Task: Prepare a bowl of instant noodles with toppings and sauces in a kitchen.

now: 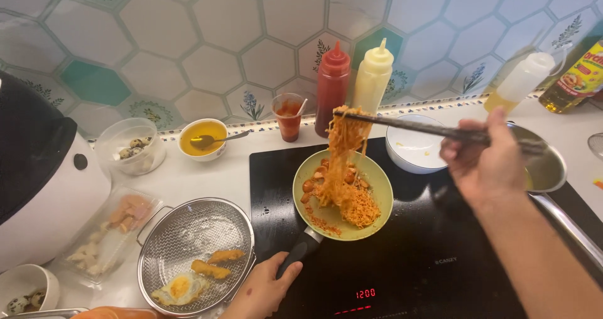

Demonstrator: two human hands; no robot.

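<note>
My right hand (pixel 483 162) grips dark chopsticks (pixel 414 128) and lifts a hanging clump of orange noodles (pixel 347 137) above a pale green frying pan (pixel 374 221). More noodles and sausage slices (pixel 312 184) lie in the pan, which rests on a black induction hob (pixel 427 262). My left hand (pixel 262 291) holds the pan's black handle (pixel 300 251) at the front.
A wire strainer (pixel 196 234) with a fried egg and fried pieces sits left of the hob. Behind stand red (pixel 331 86) and yellow sauce bottles (pixel 373 80), a sauce cup, a white bowl (pixel 411 148), a yellow-sauce bowl (pixel 202 138), an egg tub and oil bottles. A white appliance (pixel 38 174) is far left.
</note>
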